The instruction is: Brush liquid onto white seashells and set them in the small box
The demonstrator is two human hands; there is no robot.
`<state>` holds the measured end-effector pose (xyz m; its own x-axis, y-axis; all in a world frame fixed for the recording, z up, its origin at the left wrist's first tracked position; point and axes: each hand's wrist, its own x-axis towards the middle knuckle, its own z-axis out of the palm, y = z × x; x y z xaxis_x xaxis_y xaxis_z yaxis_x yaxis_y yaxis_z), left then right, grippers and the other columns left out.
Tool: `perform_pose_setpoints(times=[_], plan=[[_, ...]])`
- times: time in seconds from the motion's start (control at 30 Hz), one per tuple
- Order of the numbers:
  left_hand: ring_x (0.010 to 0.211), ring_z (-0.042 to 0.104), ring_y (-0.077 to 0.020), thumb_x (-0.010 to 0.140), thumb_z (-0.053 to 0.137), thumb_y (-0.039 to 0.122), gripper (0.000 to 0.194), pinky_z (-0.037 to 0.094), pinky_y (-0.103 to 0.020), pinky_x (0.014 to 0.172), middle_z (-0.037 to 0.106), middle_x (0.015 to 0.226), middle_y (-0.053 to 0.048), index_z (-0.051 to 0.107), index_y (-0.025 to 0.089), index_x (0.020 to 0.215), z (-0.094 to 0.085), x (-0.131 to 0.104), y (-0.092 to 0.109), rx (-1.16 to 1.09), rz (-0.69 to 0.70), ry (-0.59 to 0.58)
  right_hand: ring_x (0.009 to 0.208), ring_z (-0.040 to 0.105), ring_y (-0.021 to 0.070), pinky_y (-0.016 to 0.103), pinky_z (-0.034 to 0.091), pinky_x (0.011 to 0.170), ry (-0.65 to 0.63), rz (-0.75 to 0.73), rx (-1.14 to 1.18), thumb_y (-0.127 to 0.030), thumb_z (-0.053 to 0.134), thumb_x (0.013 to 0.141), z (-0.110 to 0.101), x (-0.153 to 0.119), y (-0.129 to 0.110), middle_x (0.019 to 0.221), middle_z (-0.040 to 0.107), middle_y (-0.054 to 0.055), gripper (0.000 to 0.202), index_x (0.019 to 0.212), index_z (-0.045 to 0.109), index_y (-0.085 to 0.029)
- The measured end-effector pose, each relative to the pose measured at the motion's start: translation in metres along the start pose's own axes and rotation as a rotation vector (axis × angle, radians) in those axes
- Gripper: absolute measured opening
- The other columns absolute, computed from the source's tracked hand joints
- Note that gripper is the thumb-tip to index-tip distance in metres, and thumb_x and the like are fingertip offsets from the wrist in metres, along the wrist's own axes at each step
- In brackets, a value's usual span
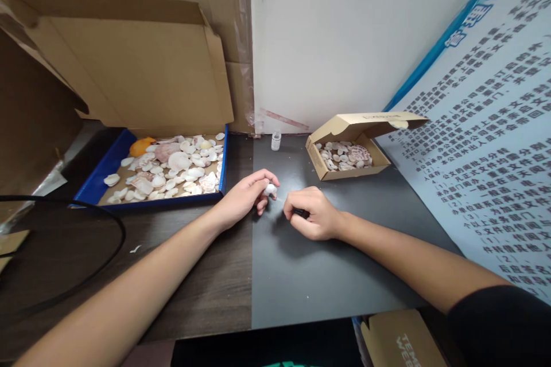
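Over the grey mat, my left hand pinches a small white shell between thumb and fingers. A tiny reddish spot shows at the shell's lower edge. Just to the right, my right hand is closed around a small dark object, mostly hidden by the fingers. A thin pale tip seems to point from it toward the shell. Behind the hands a small clear glass bottle with a white label stands upright on the mat.
At left, a blue-edged open box holds several shells and an orange one. A smaller cardboard box with shells sits at right, lid raised. A black cable loops at far left. White and cardboard panels stand behind; a printed poster is at right.
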<state>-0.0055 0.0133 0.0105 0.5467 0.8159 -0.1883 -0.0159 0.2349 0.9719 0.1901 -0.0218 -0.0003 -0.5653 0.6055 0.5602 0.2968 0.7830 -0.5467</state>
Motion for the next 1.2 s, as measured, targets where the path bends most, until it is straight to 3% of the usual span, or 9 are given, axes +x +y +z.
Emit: perform_pose_setpoints(times=[0.13, 0.27, 0.43, 0.63, 0.8, 0.93, 1.1, 1.2], plan=[[0.046, 0.042, -0.006, 0.093, 0.047, 0.031, 0.016, 0.04, -0.019, 0.045, 0.061, 0.071, 0.0, 0.054, 0.017, 0.094, -0.0003, 0.0009, 0.0002, -0.01, -0.019, 0.004, 0.056, 0.048, 0.011, 0.022, 0.039, 0.057, -0.007, 0.047, -0.036, -0.01, 0.049, 0.079, 0.0007, 0.0006, -0.0007, 0.068, 0.061, 0.0, 0.013, 0.075, 0.057, -0.019], [0.046, 0.043, -0.0062, 0.093, 0.046, 0.03, 0.014, 0.041, -0.019, 0.045, 0.061, 0.072, 0.0, 0.053, 0.018, 0.093, -0.0006, 0.0012, 0.0006, -0.01, -0.023, 0.003, 0.049, 0.042, 0.0096, 0.021, 0.036, 0.052, -0.079, 0.011, 0.021, -0.007, 0.049, 0.075, 0.0005, -0.0001, -0.0006, 0.059, 0.056, -0.004, 0.015, 0.069, 0.055, -0.02], [0.045, 0.043, -0.0065, 0.092, 0.047, 0.03, 0.014, 0.041, -0.019, 0.044, 0.061, 0.071, 0.0, 0.053, 0.018, 0.093, -0.0007, 0.0012, 0.0001, -0.005, -0.022, 0.009, 0.054, 0.046, 0.0107, 0.022, 0.038, 0.055, 0.034, 0.01, -0.026, -0.009, 0.048, 0.078, 0.0002, 0.0006, -0.001, 0.065, 0.058, -0.002, 0.014, 0.073, 0.055, -0.02], [0.046, 0.043, -0.0061, 0.091, 0.049, 0.031, 0.013, 0.041, -0.019, 0.044, 0.06, 0.073, 0.001, 0.052, 0.018, 0.092, 0.0007, 0.0001, 0.002, -0.009, -0.025, 0.015, 0.05, 0.043, 0.01, 0.022, 0.036, 0.052, -0.09, 0.0, 0.012, -0.008, 0.047, 0.075, 0.0006, 0.0004, -0.0018, 0.059, 0.055, -0.004, 0.015, 0.069, 0.053, -0.02], [0.045, 0.043, -0.0063, 0.091, 0.049, 0.031, 0.013, 0.041, -0.019, 0.044, 0.057, 0.069, 0.002, 0.052, 0.018, 0.092, 0.0006, 0.0006, 0.002, -0.002, -0.017, 0.019, 0.053, 0.044, 0.0101, 0.022, 0.036, 0.054, 0.026, 0.013, -0.033, -0.008, 0.049, 0.077, 0.0015, -0.0002, -0.0017, 0.064, 0.057, -0.002, 0.014, 0.073, 0.055, -0.02], [0.045, 0.044, -0.006, 0.091, 0.05, 0.031, 0.013, 0.041, -0.019, 0.044, 0.059, 0.072, 0.002, 0.052, 0.018, 0.092, -0.0006, 0.0011, 0.0005, -0.005, -0.019, 0.013, 0.051, 0.044, 0.0096, 0.021, 0.036, 0.053, -0.048, 0.002, -0.012, -0.007, 0.049, 0.075, 0.0021, -0.0002, -0.0022, 0.061, 0.056, -0.004, 0.015, 0.071, 0.055, -0.02], [0.046, 0.043, -0.0062, 0.091, 0.048, 0.03, 0.013, 0.041, -0.019, 0.044, 0.058, 0.07, 0.002, 0.052, 0.018, 0.093, -0.0013, 0.0009, -0.0008, 0.004, -0.019, 0.012, 0.054, 0.046, 0.0101, 0.021, 0.037, 0.056, 0.026, 0.026, -0.031, -0.007, 0.05, 0.076, 0.0015, 0.0001, -0.0017, 0.065, 0.058, -0.002, 0.014, 0.072, 0.056, -0.019], [0.046, 0.043, -0.0059, 0.092, 0.047, 0.029, 0.012, 0.042, -0.019, 0.045, 0.059, 0.072, 0.002, 0.053, 0.018, 0.092, -0.001, 0.0006, 0.0003, 0.002, -0.018, 0.005, 0.051, 0.044, 0.01, 0.021, 0.036, 0.054, -0.039, 0.033, -0.013, -0.007, 0.049, 0.075, 0.001, 0.0002, -0.0014, 0.061, 0.057, -0.003, 0.014, 0.07, 0.055, -0.019]])
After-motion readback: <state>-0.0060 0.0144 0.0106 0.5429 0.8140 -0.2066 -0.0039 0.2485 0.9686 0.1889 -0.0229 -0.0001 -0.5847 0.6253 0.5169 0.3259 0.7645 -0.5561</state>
